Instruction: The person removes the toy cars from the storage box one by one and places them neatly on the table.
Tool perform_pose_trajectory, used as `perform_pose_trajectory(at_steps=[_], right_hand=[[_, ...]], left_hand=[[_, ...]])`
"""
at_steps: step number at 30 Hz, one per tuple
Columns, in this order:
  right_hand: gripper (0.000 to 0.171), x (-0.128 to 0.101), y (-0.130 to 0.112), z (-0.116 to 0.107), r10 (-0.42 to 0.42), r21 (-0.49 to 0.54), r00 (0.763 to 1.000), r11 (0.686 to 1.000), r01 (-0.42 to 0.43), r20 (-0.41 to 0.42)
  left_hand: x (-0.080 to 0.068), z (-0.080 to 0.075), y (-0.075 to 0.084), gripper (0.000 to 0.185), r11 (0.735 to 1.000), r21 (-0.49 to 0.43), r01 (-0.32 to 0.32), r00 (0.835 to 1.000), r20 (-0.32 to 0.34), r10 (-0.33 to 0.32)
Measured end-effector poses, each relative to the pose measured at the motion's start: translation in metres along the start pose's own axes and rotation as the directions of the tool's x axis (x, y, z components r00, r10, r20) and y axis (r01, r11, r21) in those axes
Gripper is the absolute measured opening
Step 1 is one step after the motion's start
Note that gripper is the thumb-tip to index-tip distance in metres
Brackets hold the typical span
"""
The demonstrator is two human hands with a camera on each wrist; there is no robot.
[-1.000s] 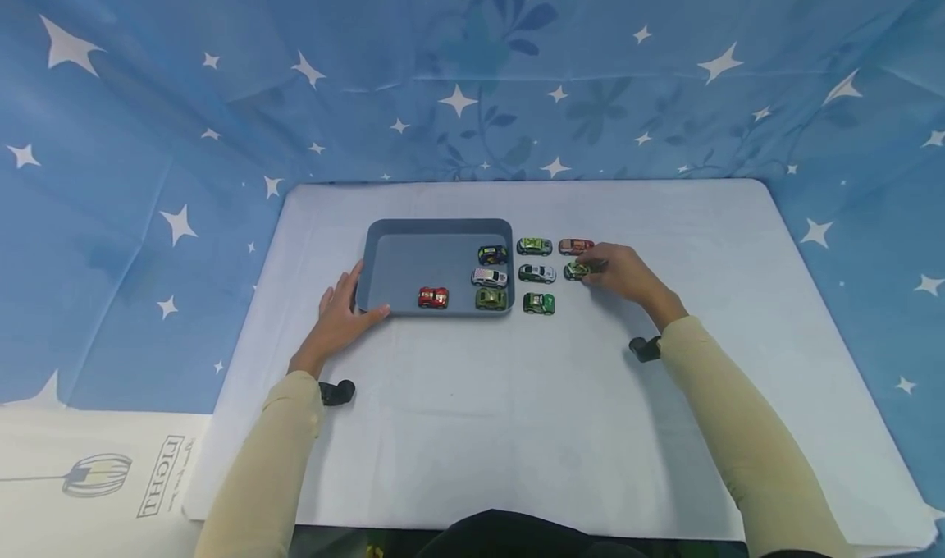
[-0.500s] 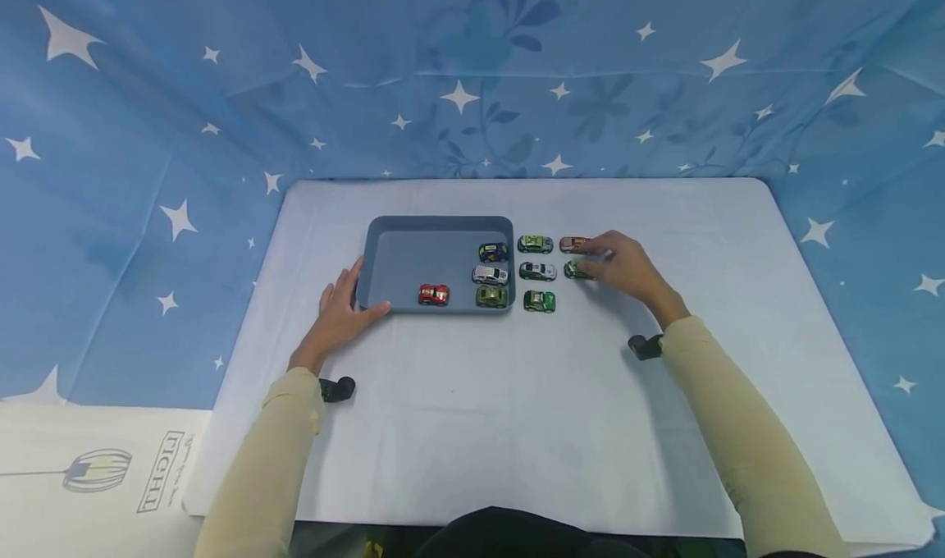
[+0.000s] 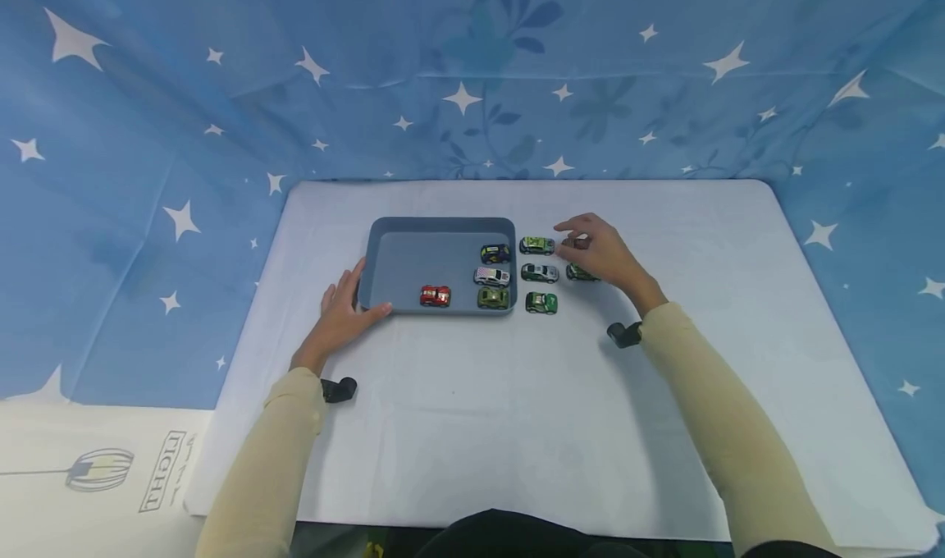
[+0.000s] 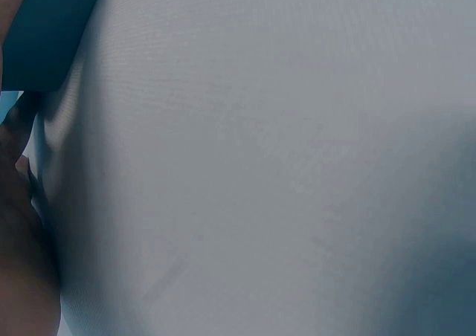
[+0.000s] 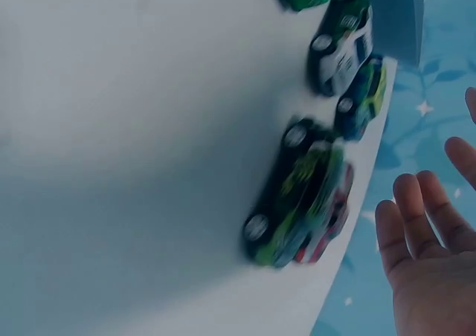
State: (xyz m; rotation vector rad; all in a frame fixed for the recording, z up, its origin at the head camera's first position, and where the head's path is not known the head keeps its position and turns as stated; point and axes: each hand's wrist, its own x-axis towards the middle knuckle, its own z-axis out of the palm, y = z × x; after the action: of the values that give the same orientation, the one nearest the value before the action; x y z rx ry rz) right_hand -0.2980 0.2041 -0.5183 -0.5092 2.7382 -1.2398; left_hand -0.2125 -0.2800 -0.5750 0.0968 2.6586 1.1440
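Observation:
A blue-grey tray (image 3: 413,262) holds a red car (image 3: 435,295), a dark blue car (image 3: 495,253), a white car (image 3: 490,276) and an olive car (image 3: 492,298). Right of the tray stand a light green car (image 3: 536,245), a silver-green car (image 3: 540,272) and a green car (image 3: 541,302). My right hand (image 3: 591,249) hovers with spread fingers over a dark green car (image 3: 579,274) and hides a red-brown car. In the right wrist view that hand (image 5: 424,254) is empty, and both cars (image 5: 297,195) stand on the cloth. My left hand (image 3: 341,304) rests flat against the tray's near left corner.
A white cloth (image 3: 517,427) covers the table, wide and bare in front of the tray. A blue star-print backdrop (image 3: 472,74) encloses the back and sides. The left wrist view shows only cloth, the tray's corner (image 4: 44,31) and part of my palm (image 4: 18,262).
My right hand let go of the dark green car, lifted, and moved up and left over the red-brown car with its fingers spread. The left hand and tray stayed put.

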Motion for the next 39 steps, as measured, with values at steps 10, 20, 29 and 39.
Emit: perform_pose_trajectory(at_steps=[10, 20, 29, 39], right_hand=[[0.048, 0.024, -0.036, 0.028, -0.099, 0.021, 0.991, 0.995, 0.097, 0.088], [0.049, 0.042, -0.069, 0.07, -0.193, 0.077, 0.961, 0.98, 0.181, 0.198], [0.047, 0.047, -0.088, 0.096, -0.276, 0.056, 0.925, 0.961, 0.271, 0.26], [0.048, 0.05, -0.101, 0.126, -0.308, 0.039, 0.886, 0.949, 0.314, 0.348]], left_hand=[[-0.002, 0.0, -0.005, 0.109, 1.0, -0.004, -0.003, 1.0, -0.002, 0.003], [-0.004, 0.001, -0.004, 0.109, 1.0, -0.003, -0.008, 1.0, -0.012, 0.008], [0.002, 0.0, -0.001, 0.109, 1.0, 0.009, -0.006, 1.0, -0.012, 0.006], [0.003, 0.0, -0.002, 0.109, 1.0, 0.0, 0.009, 1.0, -0.014, -0.009]])
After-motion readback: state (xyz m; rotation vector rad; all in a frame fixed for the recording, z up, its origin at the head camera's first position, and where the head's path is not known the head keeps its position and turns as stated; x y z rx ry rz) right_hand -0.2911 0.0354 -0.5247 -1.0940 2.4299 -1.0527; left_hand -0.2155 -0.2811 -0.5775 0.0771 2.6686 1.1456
